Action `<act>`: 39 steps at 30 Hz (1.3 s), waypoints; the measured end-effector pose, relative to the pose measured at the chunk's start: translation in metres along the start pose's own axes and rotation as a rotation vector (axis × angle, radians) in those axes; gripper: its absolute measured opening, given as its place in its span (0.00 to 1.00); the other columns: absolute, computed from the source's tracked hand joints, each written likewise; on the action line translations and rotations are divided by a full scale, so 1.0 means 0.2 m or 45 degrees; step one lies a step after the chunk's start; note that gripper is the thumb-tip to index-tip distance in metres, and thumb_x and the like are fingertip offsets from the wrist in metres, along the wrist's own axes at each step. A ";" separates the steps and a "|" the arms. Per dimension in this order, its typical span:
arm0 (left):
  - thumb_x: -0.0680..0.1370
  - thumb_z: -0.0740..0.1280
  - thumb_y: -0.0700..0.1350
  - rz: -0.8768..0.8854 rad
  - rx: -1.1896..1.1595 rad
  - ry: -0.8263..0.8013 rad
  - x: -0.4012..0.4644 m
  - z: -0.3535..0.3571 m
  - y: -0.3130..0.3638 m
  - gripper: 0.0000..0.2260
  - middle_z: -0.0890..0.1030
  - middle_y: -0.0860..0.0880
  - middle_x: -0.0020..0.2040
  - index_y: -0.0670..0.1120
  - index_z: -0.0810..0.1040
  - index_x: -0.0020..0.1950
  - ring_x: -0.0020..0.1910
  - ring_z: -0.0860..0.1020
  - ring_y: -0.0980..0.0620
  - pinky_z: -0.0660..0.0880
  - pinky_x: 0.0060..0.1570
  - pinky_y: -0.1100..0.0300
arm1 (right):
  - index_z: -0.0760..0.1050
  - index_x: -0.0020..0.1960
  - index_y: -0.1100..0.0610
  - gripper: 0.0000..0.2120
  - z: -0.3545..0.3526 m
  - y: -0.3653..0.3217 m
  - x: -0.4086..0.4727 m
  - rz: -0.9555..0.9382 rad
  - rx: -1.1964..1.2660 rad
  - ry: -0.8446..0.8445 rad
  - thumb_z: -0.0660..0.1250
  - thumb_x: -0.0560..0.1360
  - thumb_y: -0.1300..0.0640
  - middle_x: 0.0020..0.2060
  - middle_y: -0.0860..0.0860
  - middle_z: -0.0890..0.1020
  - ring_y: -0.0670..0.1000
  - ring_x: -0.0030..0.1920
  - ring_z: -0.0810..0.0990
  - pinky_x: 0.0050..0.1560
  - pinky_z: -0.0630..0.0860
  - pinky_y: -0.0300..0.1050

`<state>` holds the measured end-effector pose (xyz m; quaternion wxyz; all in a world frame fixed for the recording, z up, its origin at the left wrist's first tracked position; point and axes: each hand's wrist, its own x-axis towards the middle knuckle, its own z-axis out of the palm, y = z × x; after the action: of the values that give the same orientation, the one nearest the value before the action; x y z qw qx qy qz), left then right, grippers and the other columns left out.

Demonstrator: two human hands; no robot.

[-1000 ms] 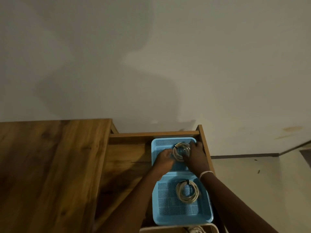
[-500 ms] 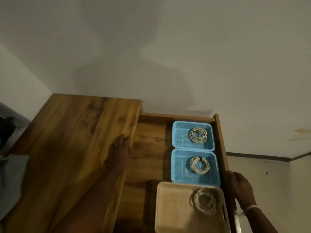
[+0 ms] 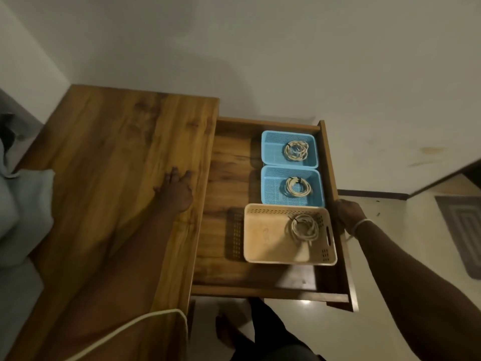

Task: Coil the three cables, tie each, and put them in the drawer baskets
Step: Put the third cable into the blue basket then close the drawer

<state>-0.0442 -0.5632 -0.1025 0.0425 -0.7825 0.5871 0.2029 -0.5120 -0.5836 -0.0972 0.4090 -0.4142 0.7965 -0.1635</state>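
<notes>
My left hand [image 3: 177,190] lies flat on the desk top [image 3: 117,157], fingers spread, holding nothing. In the open drawer [image 3: 223,230], each basket holds one tied coil: far blue basket [image 3: 268,142], near blue basket [image 3: 268,194], beige basket [image 3: 263,235]. My right hand [image 3: 347,216] grips the drawer's front panel, fingers curled over its edge. I judge a hard shove could slide the baskets or pinch those fingers.

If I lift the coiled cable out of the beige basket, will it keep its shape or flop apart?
The coiled cable probably holds roughly together: a dark tie seems to cinch it at the top. Its loops look loose and uneven, so they may sag and splay. It likely feels light, lying in the beige basket.
</notes>
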 end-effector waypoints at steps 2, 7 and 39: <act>0.83 0.53 0.48 -0.013 -0.003 -0.030 0.01 0.00 0.01 0.25 0.45 0.45 0.81 0.56 0.51 0.79 0.78 0.47 0.41 0.55 0.69 0.29 | 0.78 0.38 0.61 0.14 0.02 -0.02 -0.03 -0.010 -0.019 -0.021 0.60 0.77 0.57 0.36 0.60 0.82 0.56 0.33 0.79 0.34 0.76 0.46; 0.83 0.52 0.47 -0.023 -0.015 -0.040 0.02 0.00 0.02 0.25 0.43 0.45 0.80 0.56 0.50 0.79 0.79 0.45 0.41 0.52 0.70 0.29 | 0.79 0.38 0.62 0.10 0.13 -0.06 -0.05 -0.041 0.069 -0.076 0.64 0.74 0.59 0.34 0.60 0.81 0.57 0.33 0.78 0.37 0.76 0.49; 0.83 0.54 0.50 -0.016 0.058 -0.035 0.01 -0.03 0.04 0.25 0.44 0.43 0.80 0.55 0.50 0.79 0.79 0.47 0.40 0.55 0.70 0.29 | 0.79 0.55 0.59 0.10 0.97 -0.70 -0.40 -0.015 0.468 -0.996 0.60 0.80 0.61 0.57 0.57 0.82 0.62 0.54 0.84 0.57 0.80 0.61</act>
<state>-0.0484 -0.5696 -0.0957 0.0698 -0.7820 0.5861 0.1999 -0.2598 -0.5886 -0.0907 0.7461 -0.3700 0.5367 -0.1356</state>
